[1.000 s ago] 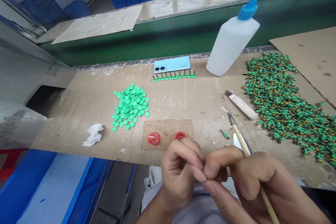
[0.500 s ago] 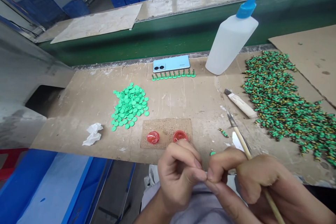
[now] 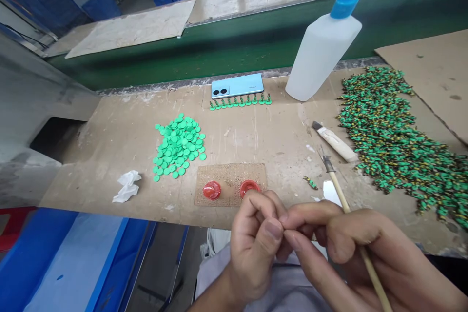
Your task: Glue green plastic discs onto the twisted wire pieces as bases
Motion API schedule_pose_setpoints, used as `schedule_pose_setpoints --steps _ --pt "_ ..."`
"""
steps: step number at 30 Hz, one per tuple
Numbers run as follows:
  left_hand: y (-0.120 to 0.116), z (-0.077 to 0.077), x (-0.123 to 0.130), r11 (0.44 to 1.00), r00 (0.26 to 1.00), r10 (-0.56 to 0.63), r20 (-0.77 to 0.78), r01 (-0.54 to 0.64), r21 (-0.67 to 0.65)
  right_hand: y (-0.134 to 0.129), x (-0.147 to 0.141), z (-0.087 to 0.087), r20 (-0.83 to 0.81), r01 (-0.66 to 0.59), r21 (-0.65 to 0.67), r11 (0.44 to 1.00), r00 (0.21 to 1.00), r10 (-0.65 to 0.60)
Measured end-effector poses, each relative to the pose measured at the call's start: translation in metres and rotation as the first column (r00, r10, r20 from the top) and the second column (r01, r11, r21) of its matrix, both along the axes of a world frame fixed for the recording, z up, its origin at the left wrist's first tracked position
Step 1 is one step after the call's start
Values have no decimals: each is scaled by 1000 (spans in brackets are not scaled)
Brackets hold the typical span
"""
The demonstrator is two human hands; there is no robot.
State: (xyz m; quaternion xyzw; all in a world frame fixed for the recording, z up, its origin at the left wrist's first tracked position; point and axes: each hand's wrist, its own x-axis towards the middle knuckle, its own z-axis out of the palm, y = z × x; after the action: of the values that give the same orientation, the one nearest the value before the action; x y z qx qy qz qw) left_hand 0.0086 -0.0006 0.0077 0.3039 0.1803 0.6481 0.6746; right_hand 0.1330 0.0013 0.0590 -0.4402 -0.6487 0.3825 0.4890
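Note:
My left hand [image 3: 256,248] is closed in a pinch close to the table's front edge, its thumb and forefinger tips meeting those of my right hand. Whatever lies between these fingertips is hidden. My right hand [image 3: 351,248] holds a thin wooden-handled tool [image 3: 338,187] across its palm, the fine metal tip pointing away from me, while thumb and forefinger pinch together. One small green-and-black figure [image 3: 310,183] lies just beyond that hand. Past my left hand, two red caps [image 3: 212,190] rest on a brown cardboard piece [image 3: 229,169]; the right cap [image 3: 250,187] is partly covered by my fingers.
Green discs [image 3: 179,144] form a pile at left, near crumpled tissue [image 3: 126,186]. A row of figures on green bases [image 3: 242,102] stands before a light-blue phone [image 3: 237,86]. Behind stands a white bottle [image 3: 323,53]. A knife-like tool [image 3: 334,142] lies beside heaped figures [image 3: 398,141].
Both hands have turned slightly at the fingertips, and my left thumb now shows its nail. A green disc edge beside my right hand is now out of sight. The view has shifted slightly.

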Motion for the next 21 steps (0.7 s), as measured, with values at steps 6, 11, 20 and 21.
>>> schedule_pose_setpoints --steps 6,11,20,21 --pt "5 2 -4 1000 999 -10 -48 10 -11 11 8 -4 145 -77 79 994 987 65" --pt "4 1 -6 1000 999 -19 -36 18 -23 16 10 -1 135 -117 95 989 985 104" --pt "5 1 -7 995 997 -82 7 82 -58 17 11 -2 135 -131 107 986 984 116" --pt "4 1 -7 995 996 -85 22 86 -58 16 10 -2 131 -122 104 987 985 108"
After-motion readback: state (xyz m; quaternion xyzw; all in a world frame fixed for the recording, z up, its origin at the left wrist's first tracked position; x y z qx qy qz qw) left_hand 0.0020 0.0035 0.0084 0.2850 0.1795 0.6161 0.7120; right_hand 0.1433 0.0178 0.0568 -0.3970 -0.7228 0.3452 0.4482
